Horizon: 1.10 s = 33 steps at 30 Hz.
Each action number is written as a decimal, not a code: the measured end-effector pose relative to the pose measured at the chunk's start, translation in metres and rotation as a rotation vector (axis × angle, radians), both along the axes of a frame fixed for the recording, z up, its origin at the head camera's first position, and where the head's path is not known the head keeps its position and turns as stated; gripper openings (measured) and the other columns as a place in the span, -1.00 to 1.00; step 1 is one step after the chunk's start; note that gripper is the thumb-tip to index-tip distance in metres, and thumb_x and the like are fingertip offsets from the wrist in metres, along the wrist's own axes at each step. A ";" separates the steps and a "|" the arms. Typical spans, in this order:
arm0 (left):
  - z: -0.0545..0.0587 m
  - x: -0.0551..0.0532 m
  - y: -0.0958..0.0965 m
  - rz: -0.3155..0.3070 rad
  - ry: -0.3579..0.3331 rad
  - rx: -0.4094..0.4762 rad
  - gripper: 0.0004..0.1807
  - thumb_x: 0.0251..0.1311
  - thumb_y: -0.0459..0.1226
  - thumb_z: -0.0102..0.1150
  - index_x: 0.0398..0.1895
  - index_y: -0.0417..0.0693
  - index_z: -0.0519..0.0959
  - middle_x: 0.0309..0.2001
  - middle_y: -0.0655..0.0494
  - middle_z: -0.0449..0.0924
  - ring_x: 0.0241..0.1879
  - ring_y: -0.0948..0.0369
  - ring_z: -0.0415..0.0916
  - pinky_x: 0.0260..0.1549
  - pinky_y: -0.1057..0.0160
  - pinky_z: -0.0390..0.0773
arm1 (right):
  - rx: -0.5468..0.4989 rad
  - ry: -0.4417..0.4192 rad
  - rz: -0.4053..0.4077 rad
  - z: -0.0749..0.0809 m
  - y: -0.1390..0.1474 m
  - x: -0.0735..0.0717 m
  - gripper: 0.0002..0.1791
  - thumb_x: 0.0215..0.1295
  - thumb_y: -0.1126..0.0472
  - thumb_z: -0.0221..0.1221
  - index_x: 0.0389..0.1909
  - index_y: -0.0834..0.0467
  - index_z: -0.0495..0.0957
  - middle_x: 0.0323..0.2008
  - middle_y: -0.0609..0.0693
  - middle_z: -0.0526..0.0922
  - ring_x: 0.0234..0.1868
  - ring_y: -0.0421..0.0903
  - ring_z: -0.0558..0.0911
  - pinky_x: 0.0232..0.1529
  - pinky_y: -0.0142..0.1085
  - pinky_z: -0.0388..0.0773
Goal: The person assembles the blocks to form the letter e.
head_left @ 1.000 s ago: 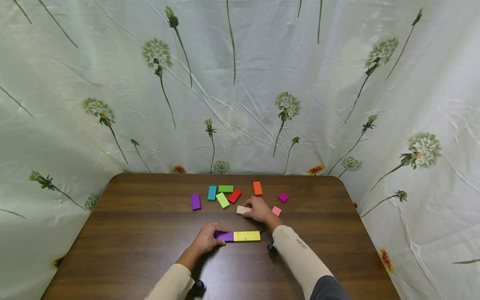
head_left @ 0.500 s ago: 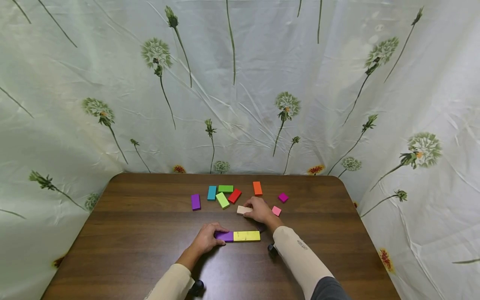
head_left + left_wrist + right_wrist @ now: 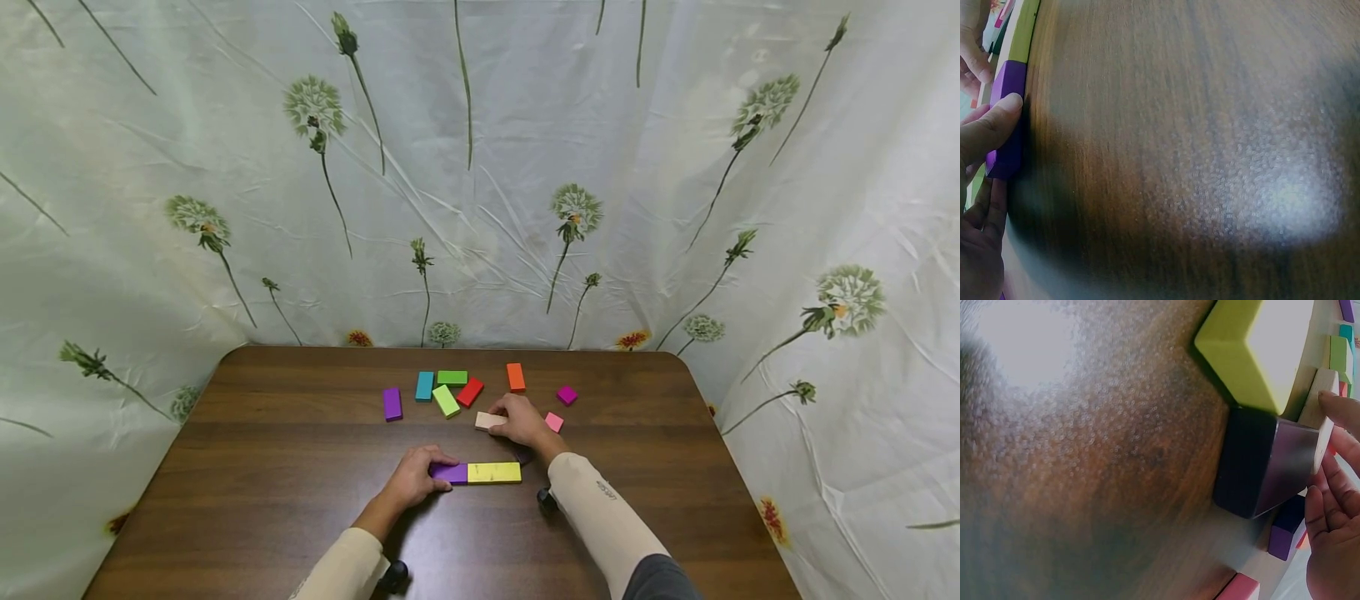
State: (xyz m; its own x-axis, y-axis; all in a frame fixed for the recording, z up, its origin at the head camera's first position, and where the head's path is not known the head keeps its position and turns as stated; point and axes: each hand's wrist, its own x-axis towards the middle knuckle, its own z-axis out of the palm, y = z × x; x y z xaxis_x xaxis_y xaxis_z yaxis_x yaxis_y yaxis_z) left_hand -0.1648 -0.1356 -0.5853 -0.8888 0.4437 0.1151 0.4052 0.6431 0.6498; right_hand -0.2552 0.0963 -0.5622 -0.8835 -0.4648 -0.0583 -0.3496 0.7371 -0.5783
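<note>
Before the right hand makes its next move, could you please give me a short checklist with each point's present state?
1. Left hand grips the near purple block: ok.
2. Near purple block meets the yellow block end to end: ok.
3. Right hand holds the pale block: ok.
4. Pale block lifted off the table: cannot tell.
5. Dark block fully visible from the head: not ok, partly hidden.

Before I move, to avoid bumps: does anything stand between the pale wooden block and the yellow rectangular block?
Nothing visible: tabletop separates the pale wooden block from the yellow block. A dark rectangular block lies at the yellow one's right end.
</note>
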 end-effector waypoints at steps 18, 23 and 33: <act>0.002 0.000 -0.003 -0.001 0.010 -0.003 -0.62 -0.20 -0.32 0.52 -0.19 -0.12 0.73 -0.37 0.14 0.62 -0.31 0.22 0.53 -0.29 0.27 0.48 | -0.025 0.023 0.054 0.013 -0.032 -0.015 -0.72 0.19 0.18 0.31 -0.14 0.25 0.63 -0.22 0.07 0.58 -0.15 -0.01 0.57 -0.07 -0.14 0.51; 0.002 0.001 -0.001 -0.005 0.006 -0.006 -0.63 -0.20 -0.32 0.52 -0.19 -0.11 0.74 -0.37 0.15 0.63 -0.30 0.21 0.54 -0.27 0.25 0.49 | 0.063 0.047 0.105 0.015 -0.061 -0.026 -0.71 0.15 0.15 0.33 -0.15 0.23 0.64 -0.26 0.03 0.59 -0.20 -0.06 0.55 -0.10 -0.19 0.49; 0.000 -0.001 -0.002 -0.008 0.012 -0.001 -0.62 -0.21 -0.32 0.53 -0.19 -0.13 0.73 -0.36 0.13 0.64 -0.31 0.22 0.54 -0.30 0.29 0.48 | 0.203 -0.007 0.096 0.002 -0.087 -0.048 -0.72 0.11 0.06 0.37 -0.23 0.14 0.67 -0.45 -0.07 0.58 -0.34 -0.13 0.46 -0.21 -0.23 0.29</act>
State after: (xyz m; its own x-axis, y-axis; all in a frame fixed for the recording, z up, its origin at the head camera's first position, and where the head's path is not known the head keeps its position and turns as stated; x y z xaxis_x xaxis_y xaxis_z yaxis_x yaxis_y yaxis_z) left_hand -0.1654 -0.1378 -0.5850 -0.8836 0.4513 0.1250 0.4182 0.6404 0.6442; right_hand -0.3033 0.0096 -0.5603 -0.8350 -0.5247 -0.1656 -0.4202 0.8024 -0.4239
